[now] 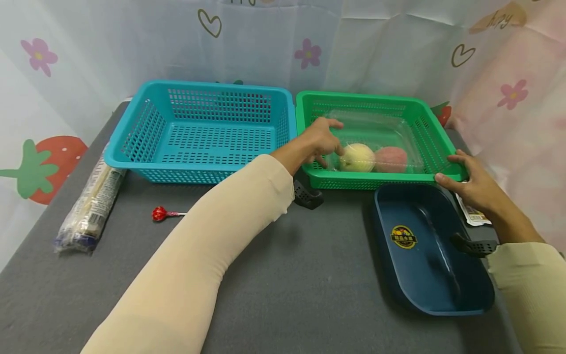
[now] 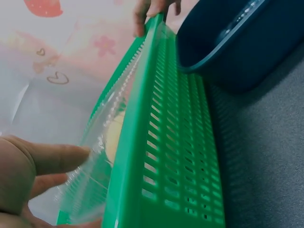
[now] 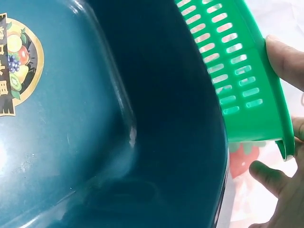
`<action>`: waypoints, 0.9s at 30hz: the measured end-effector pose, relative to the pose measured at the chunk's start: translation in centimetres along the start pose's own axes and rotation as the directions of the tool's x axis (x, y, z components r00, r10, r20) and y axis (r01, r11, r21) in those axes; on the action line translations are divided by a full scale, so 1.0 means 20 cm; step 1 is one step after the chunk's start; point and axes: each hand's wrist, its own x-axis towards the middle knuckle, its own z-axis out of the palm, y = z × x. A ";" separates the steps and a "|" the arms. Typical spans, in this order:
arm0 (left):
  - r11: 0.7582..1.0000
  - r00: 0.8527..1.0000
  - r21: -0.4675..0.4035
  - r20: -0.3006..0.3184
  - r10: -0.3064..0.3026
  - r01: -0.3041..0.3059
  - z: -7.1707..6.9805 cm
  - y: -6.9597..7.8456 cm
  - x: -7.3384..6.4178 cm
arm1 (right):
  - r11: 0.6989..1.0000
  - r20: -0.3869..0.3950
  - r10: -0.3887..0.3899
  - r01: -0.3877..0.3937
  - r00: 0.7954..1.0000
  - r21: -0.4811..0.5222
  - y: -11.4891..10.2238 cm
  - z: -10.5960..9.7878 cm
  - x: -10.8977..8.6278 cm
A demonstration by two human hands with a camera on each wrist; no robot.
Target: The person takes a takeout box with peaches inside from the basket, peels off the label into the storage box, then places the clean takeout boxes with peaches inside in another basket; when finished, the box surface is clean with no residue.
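Note:
A green plastic basket (image 1: 358, 97) stands at the back right. Inside lies a clear plastic container (image 1: 369, 129) with a pale yellow round fruit (image 1: 357, 158) and a pinkish round fruit (image 1: 391, 160); whether they are in or under it is hard to tell. My left hand (image 1: 322, 140) hovers over the basket's left end, beside the clear plastic, fingers extended. In the left wrist view its index finger (image 2: 61, 158) points toward the plastic. My right hand (image 1: 477, 184) grips the basket's front right corner, thumb (image 3: 285, 61) against the rim.
A dark blue basin (image 1: 435, 275) sits in front of the green basket. To the left are a light blue basket (image 1: 221, 128), a lollipop (image 1: 159, 214) and a long plastic-wrapped package (image 1: 94, 201). Part of a packet (image 1: 474, 215) shows beside the basin. A printed curtain (image 1: 261, 44) hangs behind.

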 end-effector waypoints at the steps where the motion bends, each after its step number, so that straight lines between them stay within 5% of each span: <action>1: 1.000 1.000 0.027 0.006 -0.015 0.015 0.00 0.01 0.00 | 1.000 -0.001 -0.002 0.002 1.000 0.002 0.00 0.00 0.00; 6: 0.985 0.999 0.169 0.011 -0.039 0.037 0.03 0.02 0.00 | 1.000 0.001 0.000 0.000 1.000 -0.011 0.01 0.00 0.00; 17: 0.976 0.999 0.219 0.032 -0.010 0.002 0.03 0.02 -0.05 | 0.997 -0.001 0.030 -0.030 1.000 -0.066 0.00 -0.02 -0.01; 23: 0.973 0.992 0.197 0.050 0.116 -0.123 -0.07 0.03 -0.21 | 0.988 -0.062 0.078 -0.085 0.995 -0.126 -0.10 -0.08 -0.07; 27: 0.923 0.973 0.324 -0.018 0.228 -0.210 -0.21 0.05 -0.37 | 0.977 -0.161 0.013 -0.046 0.987 -0.206 -0.24 -0.12 -0.11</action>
